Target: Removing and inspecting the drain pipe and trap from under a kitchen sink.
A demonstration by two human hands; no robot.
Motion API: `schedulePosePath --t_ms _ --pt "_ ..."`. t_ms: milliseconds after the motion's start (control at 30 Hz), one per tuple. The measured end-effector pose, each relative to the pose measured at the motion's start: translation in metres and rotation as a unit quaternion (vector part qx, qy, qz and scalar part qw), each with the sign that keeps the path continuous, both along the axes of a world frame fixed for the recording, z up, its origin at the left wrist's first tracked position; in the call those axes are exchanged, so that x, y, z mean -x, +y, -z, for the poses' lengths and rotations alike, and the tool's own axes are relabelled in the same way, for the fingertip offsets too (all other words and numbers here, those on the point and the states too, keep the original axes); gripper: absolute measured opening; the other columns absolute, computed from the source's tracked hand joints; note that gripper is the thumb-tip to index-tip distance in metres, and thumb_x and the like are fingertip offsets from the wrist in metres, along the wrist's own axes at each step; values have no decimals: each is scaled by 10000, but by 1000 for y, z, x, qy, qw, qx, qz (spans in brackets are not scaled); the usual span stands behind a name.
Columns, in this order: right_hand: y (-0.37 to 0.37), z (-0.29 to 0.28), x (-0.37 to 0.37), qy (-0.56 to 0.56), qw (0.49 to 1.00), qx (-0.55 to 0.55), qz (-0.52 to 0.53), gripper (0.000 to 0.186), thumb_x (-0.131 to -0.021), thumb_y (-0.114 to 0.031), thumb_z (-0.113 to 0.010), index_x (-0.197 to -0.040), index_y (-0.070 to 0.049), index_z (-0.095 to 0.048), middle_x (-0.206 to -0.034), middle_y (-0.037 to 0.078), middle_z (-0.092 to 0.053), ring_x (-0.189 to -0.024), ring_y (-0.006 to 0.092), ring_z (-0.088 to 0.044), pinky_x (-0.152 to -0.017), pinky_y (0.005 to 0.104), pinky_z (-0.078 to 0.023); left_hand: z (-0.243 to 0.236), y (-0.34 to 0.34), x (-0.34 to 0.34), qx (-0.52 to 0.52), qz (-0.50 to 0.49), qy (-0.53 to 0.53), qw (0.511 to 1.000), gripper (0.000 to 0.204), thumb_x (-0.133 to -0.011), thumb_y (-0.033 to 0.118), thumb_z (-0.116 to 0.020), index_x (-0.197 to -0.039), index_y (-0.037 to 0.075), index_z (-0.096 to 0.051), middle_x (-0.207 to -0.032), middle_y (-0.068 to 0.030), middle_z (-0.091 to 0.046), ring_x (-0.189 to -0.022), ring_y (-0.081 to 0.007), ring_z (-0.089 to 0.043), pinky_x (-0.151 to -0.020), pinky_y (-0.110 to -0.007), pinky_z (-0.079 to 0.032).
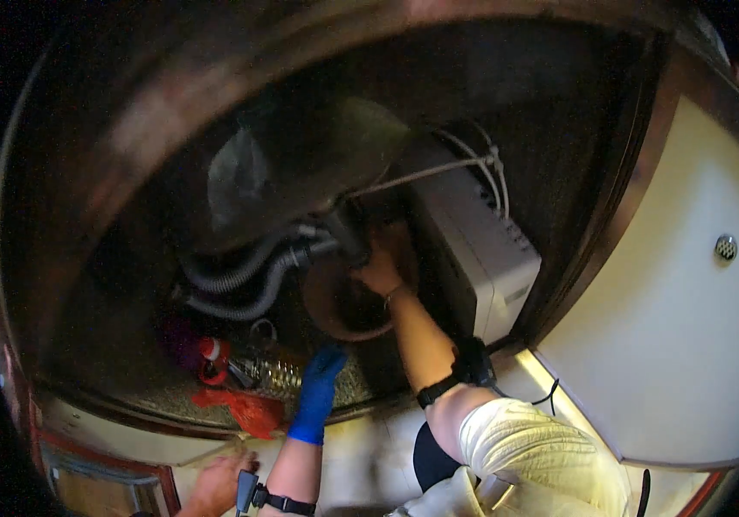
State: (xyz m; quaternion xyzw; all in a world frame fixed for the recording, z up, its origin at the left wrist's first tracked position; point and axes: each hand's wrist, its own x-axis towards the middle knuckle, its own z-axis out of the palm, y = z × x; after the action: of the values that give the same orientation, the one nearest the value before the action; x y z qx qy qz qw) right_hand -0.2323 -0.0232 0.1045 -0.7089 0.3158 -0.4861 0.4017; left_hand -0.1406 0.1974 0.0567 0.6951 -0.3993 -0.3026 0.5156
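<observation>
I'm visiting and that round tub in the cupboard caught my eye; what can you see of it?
The tub is round, open-topped and dull reddish brown, perhaps plastic. Its mouth faces the camera; the inside is mostly dark, so its contents can't be told. It sits beside the pale box, with a dark pipe ending above it in view. The right hand reaches over its opening; whether they touch is unclear.

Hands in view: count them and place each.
3: the right hand at the round container, the gloved left hand near its rim, another person's hand at lower left. More may be hidden.
</observation>
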Motion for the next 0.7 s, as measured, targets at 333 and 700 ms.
schedulePosePath --t_ms 333,700 --pt "-8 46 -19 -33 996 -74 -35 816 -581 -136 -737 -1272 -14 -320 -1210 183 -458 -1155 310 -411 -975 361 -325 14 -70 -38 31 64 -516 854 247 -787 142 -538 -1015 54 -577 -1077 -119 -562 -1021 -267 -519 -902 -341 -389" --pt "-15 35 -8 -1 997 -75 2 836 -510 -226 -805 -1194 13 -388 -1074 212 -538 -1015 328 -519 -868 362 -421 25 -130 -58 -43 61 -421 904 358 -870 224 -397 -1177 62 -484 -1217 -148 -469 -1127 -262 -442 -942 -338 -342"
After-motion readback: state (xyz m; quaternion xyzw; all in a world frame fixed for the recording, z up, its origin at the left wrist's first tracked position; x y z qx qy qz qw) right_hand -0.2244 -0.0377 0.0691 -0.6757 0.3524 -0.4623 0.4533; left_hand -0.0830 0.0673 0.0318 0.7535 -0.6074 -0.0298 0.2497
